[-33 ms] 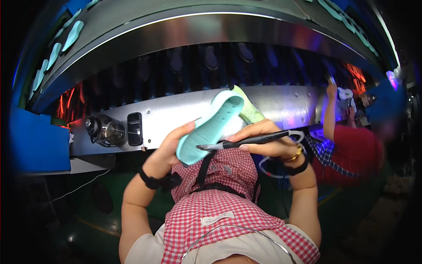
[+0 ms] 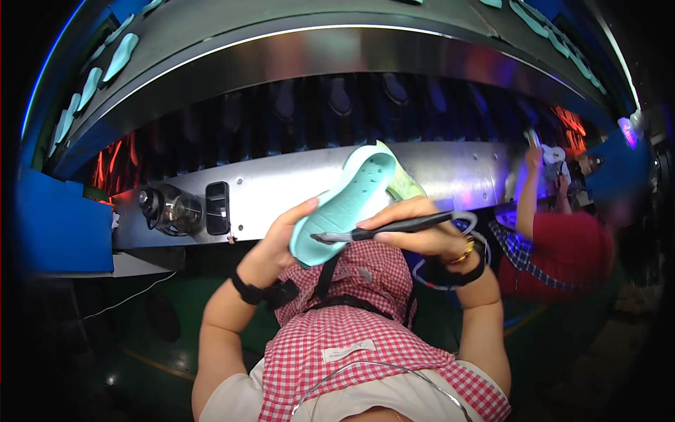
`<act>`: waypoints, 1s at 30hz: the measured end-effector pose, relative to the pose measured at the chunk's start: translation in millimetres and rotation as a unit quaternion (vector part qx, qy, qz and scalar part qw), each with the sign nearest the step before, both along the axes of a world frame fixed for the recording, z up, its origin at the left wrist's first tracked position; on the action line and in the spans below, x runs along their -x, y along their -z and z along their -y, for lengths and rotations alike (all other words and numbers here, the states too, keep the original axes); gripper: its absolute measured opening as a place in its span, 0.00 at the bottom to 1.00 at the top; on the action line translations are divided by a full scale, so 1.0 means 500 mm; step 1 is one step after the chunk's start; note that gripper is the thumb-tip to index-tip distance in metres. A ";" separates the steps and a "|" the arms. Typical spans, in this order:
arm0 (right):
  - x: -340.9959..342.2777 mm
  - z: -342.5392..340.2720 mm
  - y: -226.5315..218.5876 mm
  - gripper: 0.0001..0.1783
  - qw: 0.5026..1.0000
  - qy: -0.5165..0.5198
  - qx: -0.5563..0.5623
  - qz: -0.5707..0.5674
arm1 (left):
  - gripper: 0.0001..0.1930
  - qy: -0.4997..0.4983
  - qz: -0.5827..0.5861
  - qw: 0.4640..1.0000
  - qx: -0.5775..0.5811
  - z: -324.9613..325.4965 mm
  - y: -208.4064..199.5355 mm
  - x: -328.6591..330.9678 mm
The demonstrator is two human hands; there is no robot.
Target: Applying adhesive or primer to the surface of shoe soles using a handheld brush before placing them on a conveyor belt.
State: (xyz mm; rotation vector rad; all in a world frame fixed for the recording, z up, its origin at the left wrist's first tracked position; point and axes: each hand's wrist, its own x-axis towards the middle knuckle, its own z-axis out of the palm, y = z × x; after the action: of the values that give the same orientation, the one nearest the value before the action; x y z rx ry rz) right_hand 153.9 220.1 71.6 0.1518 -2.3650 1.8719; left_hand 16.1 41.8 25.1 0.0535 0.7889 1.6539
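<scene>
My left hand (image 2: 275, 243) grips the rim of a light turquoise shoe sole (image 2: 348, 193) near its lower end. The sole is tilted, its hollow inner face with small holes turned up toward me. In my right hand (image 2: 425, 238) is a slim black-handled brush (image 2: 406, 225). Its bristle tip lies against or just over the sole's inner face near the heel end; I cannot tell whether it touches. A pale tube (image 2: 470, 219) loops by the brush's rear end and my right wrist. Behind the sole, a yellow-green piece (image 2: 404, 184) shows, partly hidden.
A metal bench (image 2: 281, 169) runs across, bearing a clear jug (image 2: 174, 209) and a black divided tray (image 2: 218, 207) on the left. Beyond it, a conveyor (image 2: 267, 15) carries several turquoise soles (image 2: 121, 58). At right works another person in a red top (image 2: 573, 246).
The sole and both hands have shifted slightly to the right. The brush tip has moved a little toward the heel end and rim of the sole.
</scene>
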 end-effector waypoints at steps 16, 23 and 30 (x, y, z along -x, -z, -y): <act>-0.058 0.022 0.068 0.12 0.920 0.190 0.320 -0.122 | 0.25 -0.224 -0.124 0.966 -0.042 0.024 -0.120 0.063; -0.054 -0.001 0.128 0.11 0.885 0.264 0.378 -0.069 | 0.31 -0.404 -0.065 0.864 -0.293 -0.039 -0.265 0.418; -0.087 -0.014 0.190 0.12 0.836 0.327 0.436 -0.066 | 0.37 -0.316 -0.294 0.901 -0.047 -0.150 -0.329 0.428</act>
State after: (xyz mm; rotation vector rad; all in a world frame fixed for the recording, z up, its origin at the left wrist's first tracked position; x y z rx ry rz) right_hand 197.3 227.0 -23.6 -0.5223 -1.0366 2.1873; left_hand -197.7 117.0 189.6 0.4207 1.2735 2.3414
